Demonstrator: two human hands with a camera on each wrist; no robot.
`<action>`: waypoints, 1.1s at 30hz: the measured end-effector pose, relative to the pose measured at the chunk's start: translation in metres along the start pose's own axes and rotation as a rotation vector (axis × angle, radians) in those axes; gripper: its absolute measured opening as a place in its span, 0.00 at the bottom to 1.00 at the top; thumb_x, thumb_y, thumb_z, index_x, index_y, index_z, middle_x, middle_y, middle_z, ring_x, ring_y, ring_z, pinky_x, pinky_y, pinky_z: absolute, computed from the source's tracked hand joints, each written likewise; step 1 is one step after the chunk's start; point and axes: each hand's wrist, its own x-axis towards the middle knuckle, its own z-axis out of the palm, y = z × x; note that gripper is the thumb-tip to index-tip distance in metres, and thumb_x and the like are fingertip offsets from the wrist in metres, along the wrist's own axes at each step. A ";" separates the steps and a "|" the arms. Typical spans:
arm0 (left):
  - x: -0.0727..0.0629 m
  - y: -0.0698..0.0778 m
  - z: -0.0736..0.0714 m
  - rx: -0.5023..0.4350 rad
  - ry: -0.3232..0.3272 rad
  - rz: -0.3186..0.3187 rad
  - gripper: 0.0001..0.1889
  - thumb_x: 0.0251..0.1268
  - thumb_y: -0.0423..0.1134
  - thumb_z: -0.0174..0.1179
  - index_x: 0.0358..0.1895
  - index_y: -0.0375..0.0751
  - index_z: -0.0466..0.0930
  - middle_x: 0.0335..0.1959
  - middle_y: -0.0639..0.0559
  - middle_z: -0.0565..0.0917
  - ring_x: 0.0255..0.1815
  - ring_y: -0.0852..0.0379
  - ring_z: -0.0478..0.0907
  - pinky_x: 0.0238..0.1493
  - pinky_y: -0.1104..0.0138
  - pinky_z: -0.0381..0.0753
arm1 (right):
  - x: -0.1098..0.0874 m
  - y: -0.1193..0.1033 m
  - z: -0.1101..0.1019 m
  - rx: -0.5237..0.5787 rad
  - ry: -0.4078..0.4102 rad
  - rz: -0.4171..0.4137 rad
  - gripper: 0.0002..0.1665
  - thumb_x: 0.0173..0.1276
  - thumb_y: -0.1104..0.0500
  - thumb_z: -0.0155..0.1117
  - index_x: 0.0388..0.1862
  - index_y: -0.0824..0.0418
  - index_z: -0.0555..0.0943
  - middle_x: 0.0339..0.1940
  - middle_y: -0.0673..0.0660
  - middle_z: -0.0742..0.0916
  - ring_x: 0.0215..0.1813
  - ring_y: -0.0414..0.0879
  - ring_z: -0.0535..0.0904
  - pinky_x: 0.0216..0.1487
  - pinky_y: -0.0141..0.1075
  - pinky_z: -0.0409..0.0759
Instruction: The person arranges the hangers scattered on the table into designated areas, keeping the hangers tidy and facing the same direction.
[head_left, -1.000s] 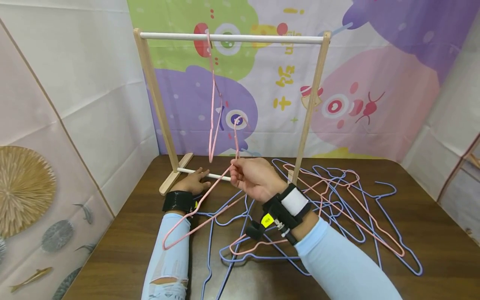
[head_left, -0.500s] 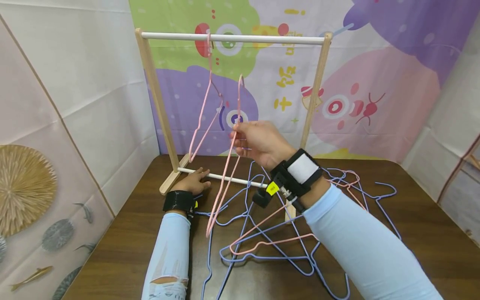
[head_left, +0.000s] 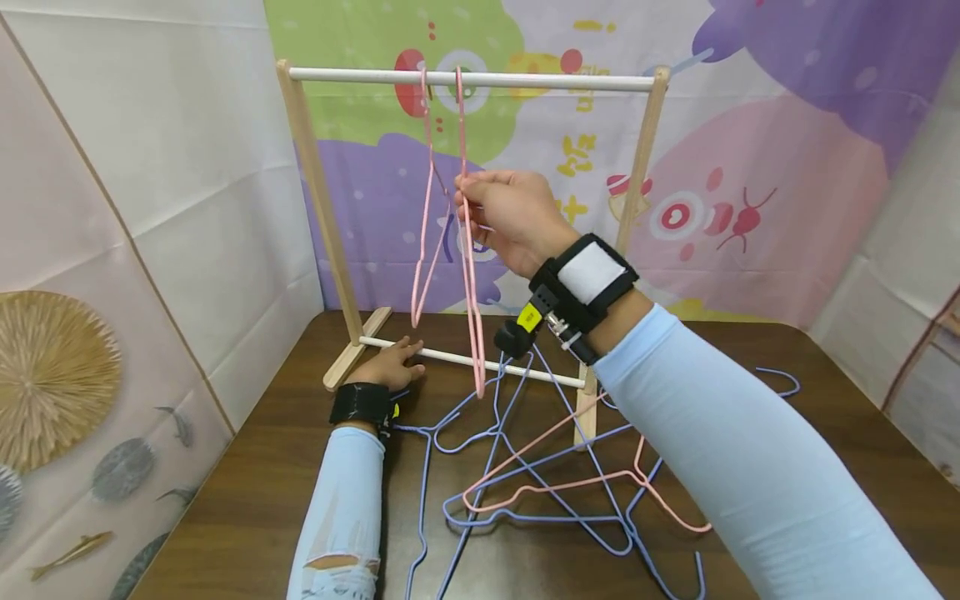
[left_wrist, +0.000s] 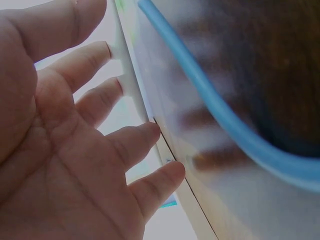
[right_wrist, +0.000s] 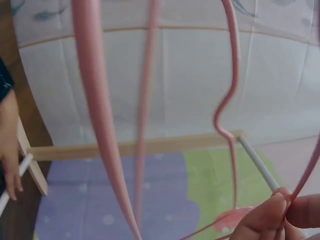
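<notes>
Up at the rack, my right hand [head_left: 517,212] pinches a pink clothes hanger [head_left: 474,333] by its neck, between thumb and fingers. The hanger's hook is at the white top rod [head_left: 555,81], overlapping it in the head view. Just left of it a second pink hanger [head_left: 424,225] hangs from that same rod. My left hand [head_left: 384,367] rests palm down at the left end of the white lower rod [head_left: 457,358], fingers loosely extended. A blue hanger's wire [left_wrist: 210,100] passes beside its palm in the left wrist view.
Several tangled blue hangers [head_left: 551,521] lie on the brown table [head_left: 247,500], with a pink hanger [head_left: 551,486] among them. Wooden posts [head_left: 318,200] carry the rack, on wooden feet [head_left: 356,350]. A cartoon-printed cloth [head_left: 795,183] covers the back wall.
My right hand has raised the held pink hanger from low in front of the rack to the top rod. The hanging one has swung slightly. My left hand has stayed put.
</notes>
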 end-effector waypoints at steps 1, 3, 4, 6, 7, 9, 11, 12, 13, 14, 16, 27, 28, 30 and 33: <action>-0.001 -0.001 0.000 0.001 0.001 -0.003 0.32 0.81 0.42 0.50 0.81 0.34 0.54 0.82 0.29 0.48 0.81 0.27 0.44 0.78 0.39 0.50 | 0.003 -0.003 0.002 0.012 0.012 -0.007 0.10 0.80 0.64 0.56 0.46 0.69 0.83 0.32 0.58 0.81 0.29 0.43 0.75 0.27 0.28 0.70; -0.003 -0.002 0.000 -0.001 0.001 -0.007 0.32 0.82 0.42 0.50 0.81 0.34 0.54 0.82 0.30 0.48 0.81 0.27 0.43 0.78 0.39 0.50 | 0.009 -0.009 0.005 0.031 0.038 -0.013 0.11 0.79 0.64 0.57 0.47 0.70 0.84 0.32 0.58 0.82 0.29 0.43 0.75 0.27 0.28 0.71; -0.003 -0.002 0.001 -0.003 0.001 -0.007 0.32 0.82 0.42 0.50 0.81 0.34 0.54 0.82 0.30 0.48 0.81 0.27 0.43 0.78 0.39 0.50 | 0.012 -0.012 0.006 0.034 0.050 -0.017 0.11 0.79 0.65 0.57 0.48 0.71 0.84 0.32 0.58 0.82 0.29 0.43 0.75 0.27 0.28 0.71; -0.004 -0.002 0.001 -0.005 0.000 -0.009 0.32 0.82 0.42 0.50 0.81 0.34 0.54 0.82 0.30 0.48 0.81 0.27 0.43 0.78 0.39 0.50 | 0.017 -0.017 0.009 0.040 0.073 -0.016 0.10 0.78 0.65 0.58 0.47 0.71 0.84 0.31 0.58 0.82 0.29 0.43 0.76 0.27 0.28 0.72; -0.004 -0.003 0.002 -0.006 -0.001 -0.010 0.32 0.82 0.42 0.50 0.81 0.34 0.54 0.82 0.30 0.48 0.81 0.27 0.43 0.78 0.39 0.50 | 0.020 -0.019 0.010 0.040 0.085 -0.009 0.10 0.78 0.65 0.58 0.46 0.70 0.85 0.31 0.58 0.82 0.29 0.43 0.76 0.27 0.28 0.72; -0.006 -0.004 0.002 -0.006 -0.008 -0.018 0.32 0.82 0.42 0.50 0.81 0.34 0.54 0.82 0.30 0.47 0.81 0.27 0.43 0.78 0.39 0.50 | 0.026 -0.023 0.012 0.046 0.111 0.006 0.08 0.78 0.66 0.59 0.42 0.69 0.84 0.30 0.58 0.83 0.27 0.43 0.75 0.26 0.28 0.72; -0.007 -0.004 0.001 -0.007 -0.005 -0.024 0.32 0.81 0.42 0.50 0.81 0.35 0.54 0.82 0.31 0.47 0.81 0.27 0.43 0.78 0.39 0.50 | 0.032 -0.026 0.014 0.049 0.132 0.015 0.08 0.77 0.67 0.60 0.38 0.68 0.84 0.28 0.58 0.83 0.25 0.43 0.75 0.25 0.28 0.72; -0.006 -0.003 0.000 -0.005 -0.002 -0.023 0.32 0.81 0.42 0.50 0.81 0.35 0.54 0.82 0.31 0.47 0.81 0.27 0.43 0.78 0.39 0.50 | 0.035 -0.027 0.014 0.047 0.143 0.022 0.08 0.77 0.67 0.60 0.37 0.67 0.84 0.27 0.57 0.83 0.24 0.43 0.74 0.25 0.27 0.72; -0.006 -0.003 0.000 -0.005 0.000 -0.022 0.32 0.81 0.42 0.50 0.81 0.35 0.54 0.82 0.31 0.48 0.81 0.27 0.43 0.78 0.39 0.50 | 0.038 -0.028 0.015 0.040 0.153 0.029 0.08 0.77 0.68 0.60 0.36 0.67 0.84 0.26 0.57 0.83 0.23 0.43 0.74 0.24 0.27 0.72; -0.005 -0.002 -0.001 -0.006 -0.001 -0.022 0.32 0.81 0.42 0.50 0.81 0.36 0.54 0.82 0.31 0.47 0.81 0.28 0.43 0.78 0.40 0.50 | 0.041 -0.028 0.015 0.029 0.160 0.036 0.08 0.76 0.68 0.60 0.35 0.67 0.83 0.25 0.57 0.82 0.23 0.43 0.74 0.23 0.28 0.71; -0.004 -0.002 -0.001 -0.004 0.003 -0.016 0.32 0.81 0.42 0.50 0.81 0.36 0.54 0.82 0.31 0.48 0.81 0.28 0.44 0.78 0.41 0.50 | 0.045 -0.027 0.015 0.011 0.171 0.049 0.09 0.76 0.69 0.60 0.34 0.67 0.83 0.24 0.57 0.82 0.21 0.42 0.73 0.22 0.28 0.71; -0.004 0.001 -0.004 0.012 0.007 -0.037 0.32 0.81 0.43 0.50 0.81 0.37 0.55 0.82 0.31 0.49 0.81 0.30 0.45 0.79 0.42 0.49 | 0.055 -0.012 0.025 0.006 0.128 0.100 0.10 0.75 0.71 0.60 0.30 0.69 0.80 0.20 0.56 0.80 0.17 0.41 0.72 0.19 0.27 0.71; -0.004 0.001 -0.004 0.013 0.006 -0.038 0.32 0.81 0.43 0.50 0.81 0.37 0.55 0.82 0.31 0.49 0.81 0.30 0.45 0.79 0.42 0.49 | 0.055 -0.012 0.026 0.001 0.130 0.100 0.10 0.75 0.71 0.61 0.30 0.69 0.80 0.21 0.56 0.80 0.17 0.41 0.71 0.20 0.26 0.72; -0.004 0.002 -0.003 0.011 -0.001 -0.038 0.32 0.81 0.43 0.50 0.81 0.37 0.55 0.82 0.31 0.48 0.81 0.30 0.45 0.79 0.42 0.49 | 0.055 -0.010 0.027 -0.014 0.133 0.097 0.08 0.74 0.71 0.61 0.32 0.69 0.81 0.21 0.56 0.80 0.18 0.41 0.71 0.21 0.26 0.73; -0.005 0.004 -0.001 0.006 -0.005 -0.034 0.32 0.81 0.43 0.50 0.81 0.36 0.55 0.82 0.31 0.48 0.81 0.30 0.46 0.79 0.42 0.50 | 0.054 -0.009 0.027 -0.058 0.140 0.102 0.04 0.73 0.70 0.63 0.36 0.68 0.83 0.23 0.56 0.81 0.20 0.41 0.72 0.23 0.27 0.76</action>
